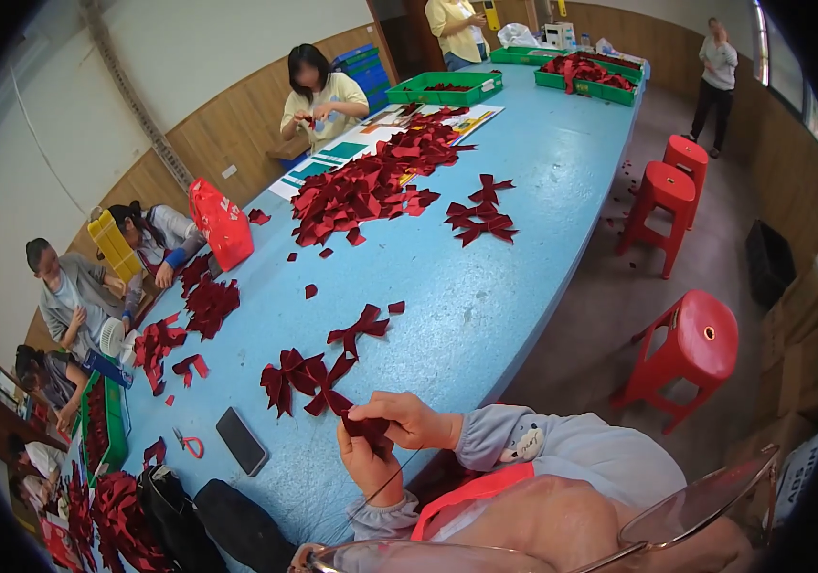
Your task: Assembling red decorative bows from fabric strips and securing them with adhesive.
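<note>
Close to the table's near edge, my left hand [373, 475] and my right hand [409, 420] are closed on one folded piece of dark red ribbon [369, 435]. The right fingers pinch it from above, while the left fingers hold it from below; part of it is hidden by them. Just beyond my hands, several dark red ribbon bows [306, 374] lie in a loose cluster on the blue table [428, 315]. A black phone [242, 441] lies left of my hands, with red-handled scissors [189, 443] beside it.
A big heap of red ribbon pieces [356, 196] covers the table's middle. Black pouches [242, 525] lie at the near left. Green trays [444, 89] stand along the edges, and red stools [697, 334] to the right. Several people work around the table; a red bag [221, 224] stands at left.
</note>
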{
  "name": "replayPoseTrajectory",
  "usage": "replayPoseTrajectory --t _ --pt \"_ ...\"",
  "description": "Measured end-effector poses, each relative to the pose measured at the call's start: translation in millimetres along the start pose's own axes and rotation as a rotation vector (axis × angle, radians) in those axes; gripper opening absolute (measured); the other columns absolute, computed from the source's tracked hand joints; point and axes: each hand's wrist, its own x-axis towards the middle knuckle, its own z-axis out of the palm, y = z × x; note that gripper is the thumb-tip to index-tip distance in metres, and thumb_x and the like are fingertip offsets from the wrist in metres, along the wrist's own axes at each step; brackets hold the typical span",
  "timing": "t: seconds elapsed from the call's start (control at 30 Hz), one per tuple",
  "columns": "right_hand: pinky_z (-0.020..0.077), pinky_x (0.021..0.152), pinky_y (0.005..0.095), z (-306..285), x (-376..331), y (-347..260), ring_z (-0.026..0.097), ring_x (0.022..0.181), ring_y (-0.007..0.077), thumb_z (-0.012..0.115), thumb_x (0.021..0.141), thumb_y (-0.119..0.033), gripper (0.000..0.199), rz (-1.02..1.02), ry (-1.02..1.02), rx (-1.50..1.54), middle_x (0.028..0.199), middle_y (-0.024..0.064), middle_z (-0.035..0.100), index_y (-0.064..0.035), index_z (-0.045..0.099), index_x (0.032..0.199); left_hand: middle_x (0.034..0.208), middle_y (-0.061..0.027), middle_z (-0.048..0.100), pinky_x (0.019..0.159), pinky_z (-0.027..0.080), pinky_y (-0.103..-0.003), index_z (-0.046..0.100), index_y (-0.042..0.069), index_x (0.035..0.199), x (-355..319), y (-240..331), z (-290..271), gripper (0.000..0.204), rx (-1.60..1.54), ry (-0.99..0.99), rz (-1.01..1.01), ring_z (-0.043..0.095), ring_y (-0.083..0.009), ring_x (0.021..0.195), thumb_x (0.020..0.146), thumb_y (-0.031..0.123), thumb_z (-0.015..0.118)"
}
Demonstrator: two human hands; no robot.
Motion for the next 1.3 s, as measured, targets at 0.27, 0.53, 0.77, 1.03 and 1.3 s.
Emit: replayPoseTrajectory --t 0.27,0.53,0.77,1.03,1.3 --pt "0.0477 0.066 0.0273 13.1 -3.4 3.9 0.061 0.077 0.0169 0.047 0.081 0.004 0.035 0.078 -0.016 0.143 0.089 0.0085 0.061 -0.0089 0.055 0.113 0.086 -0.0021 0.058 0.055 0.042 -0.019 0.054 0.007 0.102 -1.3 0.0 13.5 0.017 0.034 0.142 0.070 0.055 -0.0086 0.073 0.092 0.014 0.043" --pt "0.0480 0.067 0.0277 12.5 -8.8 -0.6 0.062 0.076 0.0179 0.046 0.082 0.003 0.026 0.294 0.051 0.189 0.085 0.0099 0.062 -0.0067 0.054 0.105 0.069 0.0038 0.049 0.039 0.027 -0.017 0.054 0.009 0.096 0.8 1.8 5.9 0.013 0.025 0.089 0.042 0.038 -0.0011 0.048 0.091 0.016 0.044" --pt "0.0487 0.067 0.0306 3.7 -8.5 -0.6 0.062 0.076 0.0270 0.049 0.077 0.003 0.026 0.158 -0.156 0.004 0.084 0.0126 0.061 -0.0061 0.054 0.101 0.069 0.0024 0.051 0.041 0.029 -0.016 0.053 0.008 0.092 -6.8 7.3 -1.8 0.015 0.068 0.016 -0.119 0.042 -0.0025 0.050 0.091 0.023 0.049" --pt "0.0473 0.062 0.0342 18.4 -16.9 -2.3 0.059 0.070 0.0295 0.058 0.069 0.002 0.025 -0.047 0.207 -0.140 0.079 0.0113 0.059 -0.0064 0.056 0.093 0.081 -0.0045 0.050 0.058 0.046 -0.027 0.043 0.009 0.097 -5.8 0.7 20.6 0.013 -0.049 0.257 0.053 0.052 -0.0155 0.068 0.084 0.011 0.045" --pt "0.0430 0.050 0.0312 2.7 -10.2 8.8 0.054 0.055 0.0255 0.053 0.085 -0.006 0.013 -0.075 0.011 0.262 0.070 0.0115 0.056 -0.0056 0.048 0.098 0.091 -0.0047 0.053 0.057 0.039 -0.017 0.043 0.000 0.115 -9.3 15.3 5.8 0.032 0.106 -0.127 0.000 0.050 -0.0074 0.074 0.092 0.022 0.043"
